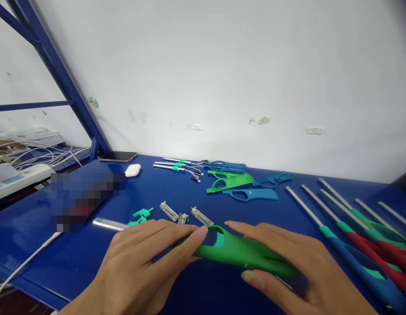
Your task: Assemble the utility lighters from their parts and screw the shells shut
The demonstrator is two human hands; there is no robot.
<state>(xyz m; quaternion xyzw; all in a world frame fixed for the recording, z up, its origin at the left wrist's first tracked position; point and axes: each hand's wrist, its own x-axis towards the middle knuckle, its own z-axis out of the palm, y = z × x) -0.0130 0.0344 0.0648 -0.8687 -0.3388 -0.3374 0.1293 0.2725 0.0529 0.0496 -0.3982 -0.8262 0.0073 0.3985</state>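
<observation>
A green long-nosed lighter [242,256] lies across the middle front, its metal tube [108,224] pointing left and a teal trigger showing in its loop. My left hand [150,258] is closed over the front of the body, hiding where the tube joins it. The handle end is between the thumb and fingers of my right hand [297,258]. Under that hand shows a thin metal rod [284,282] beside a blurred dark reddish part; its kind is unclear. Just beyond my left hand lie teal triggers [143,214] and several clear fuel tanks [202,216].
Assembled lighters [360,262] in blue, red and green lie at right. Behind are green half-shells [235,180], blue half-shells [251,195] and metal tubes with wires [170,167]. At left are a phone [117,156], a white earbud case [133,170] and a cabled, pixelated device [88,201].
</observation>
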